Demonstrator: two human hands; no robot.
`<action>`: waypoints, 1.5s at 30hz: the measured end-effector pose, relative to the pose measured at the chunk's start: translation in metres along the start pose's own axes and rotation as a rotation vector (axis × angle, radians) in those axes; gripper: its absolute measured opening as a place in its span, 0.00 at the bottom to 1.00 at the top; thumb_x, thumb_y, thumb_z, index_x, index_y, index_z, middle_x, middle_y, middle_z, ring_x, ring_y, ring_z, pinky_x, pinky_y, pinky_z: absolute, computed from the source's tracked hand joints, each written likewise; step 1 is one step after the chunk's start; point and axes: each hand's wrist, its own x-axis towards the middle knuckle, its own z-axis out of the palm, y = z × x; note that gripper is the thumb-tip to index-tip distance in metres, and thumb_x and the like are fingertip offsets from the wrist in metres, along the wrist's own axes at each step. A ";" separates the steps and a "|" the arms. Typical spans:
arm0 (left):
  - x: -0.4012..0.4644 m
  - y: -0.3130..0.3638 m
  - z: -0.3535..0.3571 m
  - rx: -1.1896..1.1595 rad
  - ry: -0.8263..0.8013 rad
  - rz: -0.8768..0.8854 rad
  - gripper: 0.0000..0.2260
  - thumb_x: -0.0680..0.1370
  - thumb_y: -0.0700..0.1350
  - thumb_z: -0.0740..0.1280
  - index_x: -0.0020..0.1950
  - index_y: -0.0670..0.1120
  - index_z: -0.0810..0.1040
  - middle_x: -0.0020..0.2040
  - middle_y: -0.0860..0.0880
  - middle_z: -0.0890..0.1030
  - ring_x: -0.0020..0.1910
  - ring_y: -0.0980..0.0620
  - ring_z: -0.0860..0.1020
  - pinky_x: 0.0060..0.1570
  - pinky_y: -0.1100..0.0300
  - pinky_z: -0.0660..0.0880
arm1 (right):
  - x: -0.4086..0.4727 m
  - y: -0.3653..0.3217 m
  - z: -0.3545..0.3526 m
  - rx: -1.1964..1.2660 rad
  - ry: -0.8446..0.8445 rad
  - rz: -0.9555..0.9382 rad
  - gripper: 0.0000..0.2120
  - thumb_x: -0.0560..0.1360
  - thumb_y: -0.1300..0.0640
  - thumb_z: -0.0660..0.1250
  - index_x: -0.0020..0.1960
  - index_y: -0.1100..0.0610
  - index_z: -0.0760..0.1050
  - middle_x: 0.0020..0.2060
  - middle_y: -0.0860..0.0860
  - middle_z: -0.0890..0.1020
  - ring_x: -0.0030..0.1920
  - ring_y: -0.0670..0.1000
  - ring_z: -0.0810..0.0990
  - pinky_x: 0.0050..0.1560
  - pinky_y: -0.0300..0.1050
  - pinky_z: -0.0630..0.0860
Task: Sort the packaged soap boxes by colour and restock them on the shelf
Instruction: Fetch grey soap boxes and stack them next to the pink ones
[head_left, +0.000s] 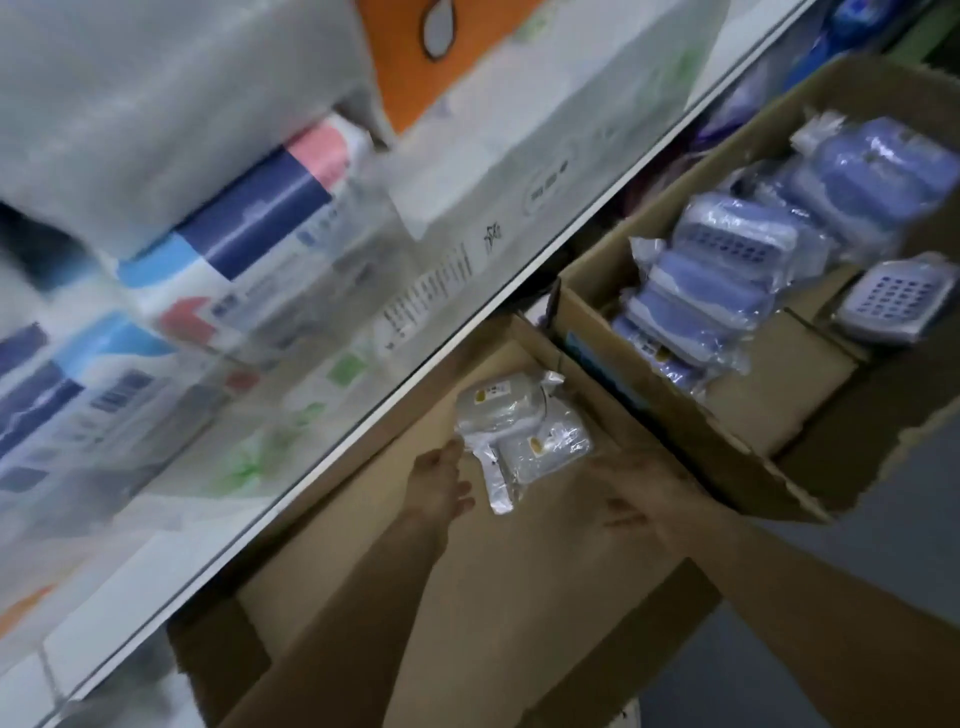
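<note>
Two white wrapped soap boxes (522, 434) lie in the near carton (498, 561), between my hands. My left hand (439, 486) is just at their loose wrapper, fingers relaxed, holding nothing; my right hand (631, 499) hovers open beside them. I judge it best to grip the boxes themselves, not the slippery film, keeping them apart from the blue packs (727, 280) in the far carton (769, 415).

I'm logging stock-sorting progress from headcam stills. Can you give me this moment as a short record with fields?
near carton: holds two white wrapped soap boxes
far carton: holds a pile of blue wrapped soap boxes
left hand: inside near carton, beside the white packs, fingers straight
right hand: inside near carton, on the white packs' other side, holding nothing
shelf: white edge above the cartons, blurred packaged goods on it
image: motion-blurred
</note>
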 end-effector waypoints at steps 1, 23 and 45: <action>0.022 -0.001 0.006 -0.006 0.007 -0.007 0.19 0.79 0.57 0.64 0.61 0.44 0.71 0.49 0.46 0.76 0.48 0.45 0.76 0.44 0.54 0.76 | 0.011 -0.003 0.007 0.070 0.011 0.030 0.16 0.75 0.50 0.71 0.59 0.55 0.73 0.46 0.51 0.78 0.44 0.53 0.79 0.33 0.45 0.81; 0.032 -0.066 -0.002 -0.335 -0.254 -0.105 0.22 0.73 0.51 0.74 0.62 0.39 0.80 0.56 0.41 0.84 0.55 0.42 0.82 0.61 0.45 0.76 | 0.038 0.041 0.036 0.415 -0.033 0.054 0.44 0.49 0.45 0.84 0.61 0.57 0.76 0.52 0.55 0.83 0.48 0.56 0.85 0.39 0.46 0.82; -0.360 -0.022 -0.209 -0.792 -0.209 0.346 0.20 0.73 0.39 0.71 0.65 0.38 0.76 0.57 0.38 0.83 0.55 0.40 0.82 0.52 0.49 0.82 | -0.361 -0.080 0.018 0.582 -0.348 -0.451 0.13 0.68 0.56 0.70 0.52 0.56 0.78 0.46 0.54 0.85 0.45 0.52 0.84 0.54 0.48 0.75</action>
